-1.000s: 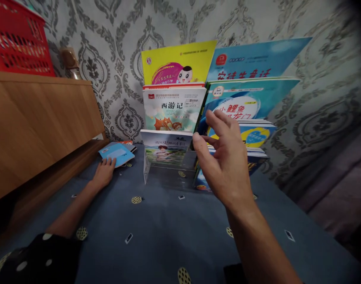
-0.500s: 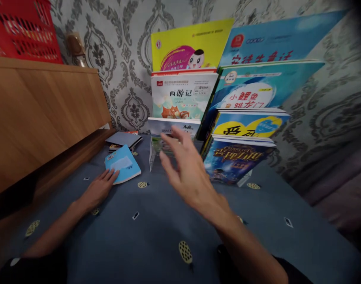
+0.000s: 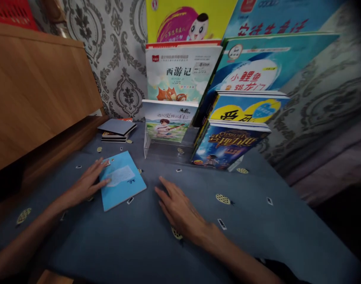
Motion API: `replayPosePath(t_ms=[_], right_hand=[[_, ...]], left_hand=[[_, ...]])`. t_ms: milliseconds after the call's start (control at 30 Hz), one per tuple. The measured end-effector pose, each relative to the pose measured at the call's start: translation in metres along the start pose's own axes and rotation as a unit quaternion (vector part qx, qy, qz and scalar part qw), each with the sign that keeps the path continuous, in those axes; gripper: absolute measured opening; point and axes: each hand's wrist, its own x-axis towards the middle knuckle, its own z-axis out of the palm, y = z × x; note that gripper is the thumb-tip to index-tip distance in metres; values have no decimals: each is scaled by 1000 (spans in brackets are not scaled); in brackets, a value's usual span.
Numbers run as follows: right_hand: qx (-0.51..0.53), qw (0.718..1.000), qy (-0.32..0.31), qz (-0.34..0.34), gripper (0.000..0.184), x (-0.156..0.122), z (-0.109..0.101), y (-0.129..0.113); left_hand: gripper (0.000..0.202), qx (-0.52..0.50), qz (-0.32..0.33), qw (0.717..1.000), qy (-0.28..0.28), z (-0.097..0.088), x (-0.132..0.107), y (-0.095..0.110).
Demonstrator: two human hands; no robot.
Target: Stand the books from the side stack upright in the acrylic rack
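Note:
A thin light-blue book (image 3: pixel 123 181) lies flat on the dark blue-grey tablecloth (image 3: pixel 115 244). Resting on its left edge is my left hand (image 3: pixel 90 179), fingers stretched out and thumb apart. My right hand (image 3: pixel 180 209) hovers low over or lies on the cloth to the right of that book, fingers extended and holding nothing. Behind my hands stands a clear tiered book rack (image 3: pixel 165 150). In its lowest left tier leans a book with a guitar player on the cover (image 3: pixel 168 122). A dark blue book (image 3: pixel 228 146) fills the lowest right tier.
Higher tiers hold a white book (image 3: pixel 180 73), a yellow book (image 3: pixel 186 19), a teal book (image 3: pixel 257 67) and others. A small stack of books (image 3: pixel 117 128) lies at the back left, beside a wooden cabinet (image 3: pixel 41 75) with a red basket (image 3: pixel 13 14) on top.
My right hand has drawn back and down from the rack's lowest left book to the cloth. The light-blue book has come nearer and turned under my left hand. The view has tilted down.

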Motion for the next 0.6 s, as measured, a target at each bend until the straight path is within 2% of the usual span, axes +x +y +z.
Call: replayPosePath(t_ms=[67, 133, 267, 467, 600], right_hand=[[-13, 1000, -5, 7, 42, -8, 2, 2], [-26, 1000, -4, 9, 41, -12, 2, 3], [-21, 999, 13, 21, 40, -15, 1, 5], [0, 999, 15, 29, 38, -17, -2, 3], [6, 999, 25, 28, 37, -17, -2, 0]], left_hand=[[75, 18, -69, 997, 16, 13, 21, -7], [75, 43, -84, 996, 6, 27, 34, -6], [68, 85, -29, 996, 5, 42, 36, 5], [64, 91, 48, 995, -6, 39, 17, 21], [66, 76, 96, 992, -15, 37, 3, 41]])
